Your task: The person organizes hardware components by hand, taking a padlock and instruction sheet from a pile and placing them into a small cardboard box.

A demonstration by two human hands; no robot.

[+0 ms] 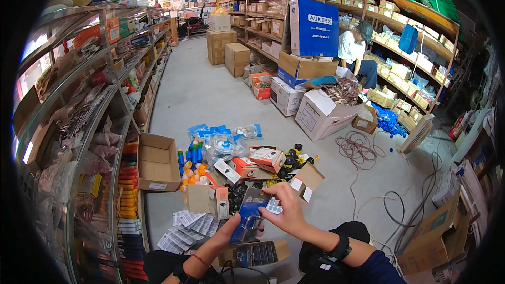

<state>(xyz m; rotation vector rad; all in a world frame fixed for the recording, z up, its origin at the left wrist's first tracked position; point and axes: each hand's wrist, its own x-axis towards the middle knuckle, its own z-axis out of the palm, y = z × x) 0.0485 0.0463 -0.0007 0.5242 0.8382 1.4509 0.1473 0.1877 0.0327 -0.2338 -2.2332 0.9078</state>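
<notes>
A blue blister-card package (246, 215) with a clear plastic front is held low in the middle of the view. My left hand (228, 230) grips its lower left side. At its upper right edge, my right hand (286, 209) touches the card with thumb and fingers, a small white printed label (274, 206) showing beside them. Below lies an open cardboard box (282, 250) holding several similar blue packages (256, 254). Sheets of printed labels (189, 227) are spread on the floor to the left. Black parts (236, 195) lie beyond the package.
An empty cardboard box (158, 161) stands beside the left metal shelf (112, 126). Orange-white boxes (266, 156), bagged parts (225, 146) and blue-orange tubes (193, 154) lie ahead. Coiled cable (357, 150) and a fan (418, 134) are at right. Another person (353, 51) sits by the far right shelves.
</notes>
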